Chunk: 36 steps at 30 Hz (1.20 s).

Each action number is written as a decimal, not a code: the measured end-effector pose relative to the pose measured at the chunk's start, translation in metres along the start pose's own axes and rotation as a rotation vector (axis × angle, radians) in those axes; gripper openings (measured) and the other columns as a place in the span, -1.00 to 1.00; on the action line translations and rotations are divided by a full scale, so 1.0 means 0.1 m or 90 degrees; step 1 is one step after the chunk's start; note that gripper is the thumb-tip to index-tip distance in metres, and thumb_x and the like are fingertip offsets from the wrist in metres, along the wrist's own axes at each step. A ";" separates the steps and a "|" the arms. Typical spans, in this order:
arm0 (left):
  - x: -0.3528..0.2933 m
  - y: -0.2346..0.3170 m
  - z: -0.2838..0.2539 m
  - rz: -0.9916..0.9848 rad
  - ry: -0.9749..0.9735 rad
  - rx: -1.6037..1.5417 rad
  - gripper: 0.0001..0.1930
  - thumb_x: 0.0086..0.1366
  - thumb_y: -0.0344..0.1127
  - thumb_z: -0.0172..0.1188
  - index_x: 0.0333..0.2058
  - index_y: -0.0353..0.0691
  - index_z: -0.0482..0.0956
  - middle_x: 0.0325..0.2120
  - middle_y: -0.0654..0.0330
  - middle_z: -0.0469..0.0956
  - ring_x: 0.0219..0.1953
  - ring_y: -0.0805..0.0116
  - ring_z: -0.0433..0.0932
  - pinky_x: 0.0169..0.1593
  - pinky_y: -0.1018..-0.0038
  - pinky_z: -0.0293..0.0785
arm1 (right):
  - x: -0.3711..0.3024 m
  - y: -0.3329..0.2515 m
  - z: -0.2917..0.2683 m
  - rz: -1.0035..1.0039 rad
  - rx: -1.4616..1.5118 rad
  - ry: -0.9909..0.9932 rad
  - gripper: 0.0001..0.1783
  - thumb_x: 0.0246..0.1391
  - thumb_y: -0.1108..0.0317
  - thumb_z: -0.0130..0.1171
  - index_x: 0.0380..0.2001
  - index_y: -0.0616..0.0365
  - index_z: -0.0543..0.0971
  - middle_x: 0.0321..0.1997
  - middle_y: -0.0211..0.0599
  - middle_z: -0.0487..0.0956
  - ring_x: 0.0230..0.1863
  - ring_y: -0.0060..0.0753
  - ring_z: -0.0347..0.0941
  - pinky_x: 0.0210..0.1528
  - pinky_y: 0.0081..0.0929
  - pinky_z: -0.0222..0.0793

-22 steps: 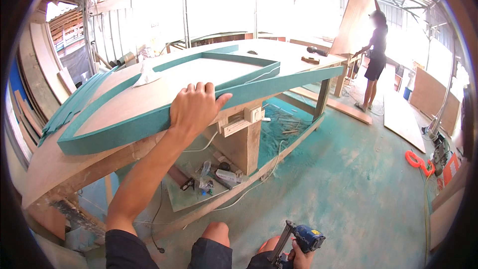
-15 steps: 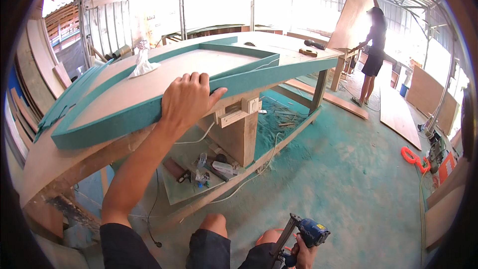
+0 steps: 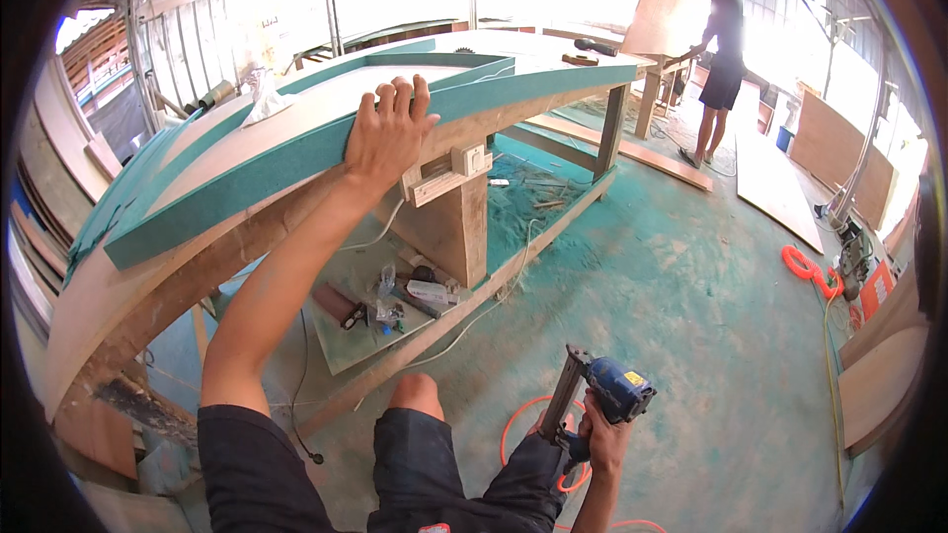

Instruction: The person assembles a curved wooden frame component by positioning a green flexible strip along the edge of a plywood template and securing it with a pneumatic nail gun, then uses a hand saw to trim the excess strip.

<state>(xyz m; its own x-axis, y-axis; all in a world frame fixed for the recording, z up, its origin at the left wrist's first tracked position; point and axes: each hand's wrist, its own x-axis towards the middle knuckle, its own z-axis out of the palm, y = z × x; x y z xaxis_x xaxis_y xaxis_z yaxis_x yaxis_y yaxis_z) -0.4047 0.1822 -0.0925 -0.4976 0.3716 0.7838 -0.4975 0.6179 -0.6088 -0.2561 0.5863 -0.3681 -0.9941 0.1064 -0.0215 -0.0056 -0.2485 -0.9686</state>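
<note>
Upper centre: the left hand, fingers loosely spread, rests against the long teal board strip, apparently steadying it. Lower right: the right hand clasps a blue-and-black nail gun.

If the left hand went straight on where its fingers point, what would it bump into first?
Probably the far green strip, standing across the pale board ahead of the left hand. Depth is unclear, so the hand might pass above it.
</note>
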 end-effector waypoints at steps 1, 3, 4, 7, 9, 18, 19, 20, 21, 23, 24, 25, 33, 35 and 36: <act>0.07 0.00 0.06 0.014 0.012 0.017 -0.33 0.43 0.14 0.13 0.30 -0.22 0.35 0.01 0.09 0.51 -0.14 0.27 0.51 -0.06 0.32 0.47 | 0.01 -0.02 0.01 0.004 0.008 0.006 -0.91 0.19 0.50 0.35 -0.28 0.23 0.61 -0.60 -0.49 0.50 -0.67 -0.66 0.38 -0.62 -0.60 0.24; 0.21 0.03 0.11 0.045 0.029 0.050 -0.27 0.42 0.14 0.14 0.40 -0.15 0.26 0.07 0.05 0.48 -0.14 0.28 0.50 -0.07 0.31 0.47 | 0.03 0.04 -0.07 0.014 0.001 -0.008 -0.88 0.20 0.46 0.33 -0.22 0.23 0.62 -0.63 -0.49 0.47 -0.69 -0.62 0.35 -0.63 -0.57 0.23; 0.20 0.05 0.11 0.050 0.008 0.043 -0.27 0.41 0.14 0.15 0.42 -0.08 0.24 0.08 0.04 0.48 -0.12 0.27 0.50 -0.07 0.30 0.48 | 0.04 0.07 -0.10 0.019 -0.002 -0.015 -0.86 0.21 0.44 0.33 -0.19 0.23 0.63 -0.64 -0.48 0.46 -0.70 -0.60 0.34 -0.63 -0.55 0.22; 0.18 0.13 0.24 0.044 -0.073 0.024 -0.26 0.40 0.13 0.18 0.48 0.19 0.19 0.08 0.05 0.47 -0.06 0.24 0.49 -0.08 0.27 0.50 | 0.00 0.13 -0.11 0.037 -0.005 0.008 -0.91 0.18 0.52 0.32 -0.25 0.26 0.62 -0.59 -0.47 0.51 -0.68 -0.65 0.37 -0.63 -0.60 0.24; 0.16 0.14 0.27 0.046 -0.057 0.014 -0.26 0.39 0.14 0.18 0.48 0.17 0.19 0.07 0.06 0.47 -0.08 0.24 0.49 -0.09 0.28 0.49 | -0.02 0.12 -0.15 0.057 -0.009 0.009 -0.91 0.18 0.51 0.32 -0.25 0.26 0.62 -0.59 -0.48 0.51 -0.68 -0.65 0.37 -0.63 -0.60 0.24; 0.42 0.21 0.18 -0.023 -0.136 -0.104 -0.39 0.38 0.14 0.20 0.34 0.12 0.38 -0.20 0.12 0.56 -0.14 0.20 0.55 -0.07 0.25 0.50 | 0.05 0.16 -0.32 0.096 -0.045 0.026 -0.84 0.19 0.42 0.34 -0.20 0.24 0.63 -0.63 -0.46 0.48 -0.70 -0.58 0.37 -0.63 -0.53 0.26; 0.39 0.22 0.15 -0.049 -0.166 -0.131 -0.41 0.38 0.11 0.21 0.34 0.18 0.41 -0.19 0.07 0.58 -0.12 0.16 0.57 -0.04 0.24 0.50 | 0.08 0.13 -0.31 0.090 -0.060 0.024 -0.84 0.19 0.42 0.34 -0.20 0.24 0.63 -0.63 -0.47 0.48 -0.69 -0.58 0.37 -0.63 -0.53 0.26; 0.35 0.23 0.16 -0.066 -0.171 -0.139 -0.41 0.38 0.10 0.21 0.34 0.21 0.41 -0.18 0.06 0.58 -0.11 0.15 0.57 -0.03 0.24 0.50 | 0.15 0.12 -0.30 0.081 -0.064 0.030 -0.84 0.19 0.42 0.34 -0.20 0.24 0.63 -0.63 -0.47 0.48 -0.69 -0.59 0.37 -0.63 -0.54 0.25; 0.33 0.24 0.15 -0.078 -0.177 -0.146 -0.41 0.38 0.10 0.21 0.35 0.24 0.41 -0.16 0.06 0.58 -0.10 0.14 0.57 -0.02 0.24 0.50 | 0.21 0.11 -0.31 0.075 -0.065 0.036 -0.83 0.18 0.42 0.34 -0.19 0.24 0.63 -0.63 -0.47 0.48 -0.69 -0.59 0.37 -0.63 -0.54 0.25; 0.32 0.32 0.12 -0.115 -0.203 -0.165 -0.43 0.38 0.10 0.21 0.35 0.33 0.42 -0.13 0.06 0.59 -0.07 0.14 0.56 0.01 0.25 0.49 | 0.42 0.11 -0.39 0.066 -0.084 0.052 -0.83 0.19 0.43 0.33 -0.16 0.23 0.64 -0.63 -0.48 0.49 -0.69 -0.60 0.36 -0.62 -0.56 0.23; 0.36 0.31 0.08 -0.126 -0.194 -0.164 -0.43 0.38 0.10 0.21 0.34 0.33 0.42 -0.13 0.07 0.59 -0.08 0.15 0.56 0.01 0.25 0.49 | 0.55 0.02 -0.37 0.050 -0.131 0.041 -0.83 0.21 0.43 0.32 -0.14 0.21 0.65 -0.63 -0.49 0.48 -0.69 -0.61 0.35 -0.61 -0.58 0.22; 0.40 0.29 0.06 -0.138 -0.186 -0.161 -0.44 0.37 0.09 0.22 0.34 0.33 0.43 -0.13 0.08 0.59 -0.08 0.15 0.56 0.01 0.25 0.48 | 0.66 -0.04 -0.29 0.046 -0.101 0.045 -0.83 0.22 0.43 0.31 -0.14 0.20 0.65 -0.64 -0.50 0.47 -0.69 -0.62 0.34 -0.61 -0.58 0.22; 0.55 0.32 -0.10 -0.220 -0.266 -0.251 -0.40 0.23 -0.09 0.39 0.27 0.30 0.50 -0.12 0.15 0.50 -0.17 0.20 0.48 -0.02 0.31 0.41 | 1.25 -0.61 0.46 0.163 -0.141 0.093 -0.84 0.18 0.43 0.33 -0.18 0.21 0.63 -0.64 -0.48 0.48 -0.70 -0.59 0.38 -0.63 -0.54 0.29; 0.65 0.24 -0.15 -0.229 -0.326 -0.241 -0.34 0.16 -0.11 0.44 0.27 0.32 0.48 -0.10 0.13 0.47 -0.19 0.18 0.47 -0.03 0.28 0.41 | 1.30 -0.85 0.78 0.207 -0.139 0.074 -0.84 0.18 0.43 0.34 -0.19 0.21 0.63 -0.64 -0.48 0.48 -0.70 -0.58 0.38 -0.63 -0.54 0.30; 0.71 0.19 -0.18 -0.235 -0.362 -0.254 -0.30 0.13 -0.13 0.47 0.29 0.29 0.47 -0.08 0.12 0.46 -0.19 0.17 0.47 -0.03 0.27 0.41 | 1.31 -1.02 0.91 0.230 -0.148 0.062 -0.85 0.18 0.43 0.34 -0.20 0.22 0.63 -0.64 -0.47 0.49 -0.70 -0.58 0.39 -0.63 -0.53 0.30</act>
<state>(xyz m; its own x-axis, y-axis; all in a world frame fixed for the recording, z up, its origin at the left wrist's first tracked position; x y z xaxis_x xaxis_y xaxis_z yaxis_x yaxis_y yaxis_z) -0.4365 0.2333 -0.0466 -0.6908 -0.2519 0.6778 -0.4622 0.8747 -0.1459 -0.3957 0.5381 -0.2500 -0.9127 0.1452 -0.3821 0.3765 -0.0650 -0.9241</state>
